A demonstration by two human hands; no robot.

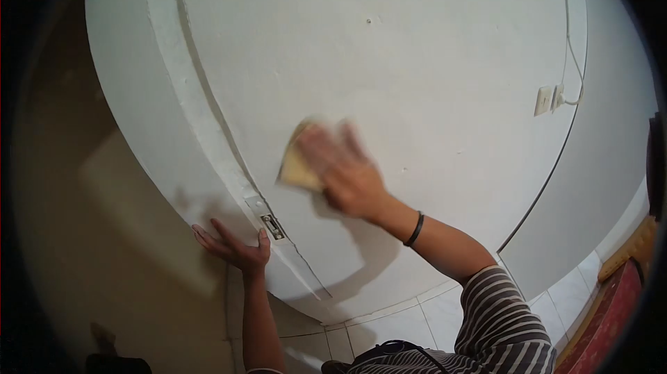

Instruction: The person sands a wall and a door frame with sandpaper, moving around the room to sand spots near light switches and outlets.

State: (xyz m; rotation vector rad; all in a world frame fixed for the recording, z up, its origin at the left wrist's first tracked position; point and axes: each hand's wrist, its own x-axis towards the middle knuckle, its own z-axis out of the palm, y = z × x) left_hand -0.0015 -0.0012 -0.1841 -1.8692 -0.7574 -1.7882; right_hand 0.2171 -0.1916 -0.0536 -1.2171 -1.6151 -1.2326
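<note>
My right hand (342, 172), blurred by motion, presses a yellowish sheet of sandpaper (299, 169) against the white wall (431, 82). Its fingers lie over the sheet, and a dark edge shows along the sheet's left side. Lower left, my left hand (240, 247) rests on the white door frame (208, 145) with its fingers spread and nothing in them. The thumb of that hand is close to a metal strike plate (272, 226) set in the frame. Small dents and a screw hole mark the wall.
Light switch (543, 101) and socket with a plugged-in white cable (558, 98) are at the right. Beyond the wall's corner stands a grey-white panel (597, 131). White floor tiles (441, 315) lie below, and red-cushioned wooden furniture (608, 318) is at the lower right.
</note>
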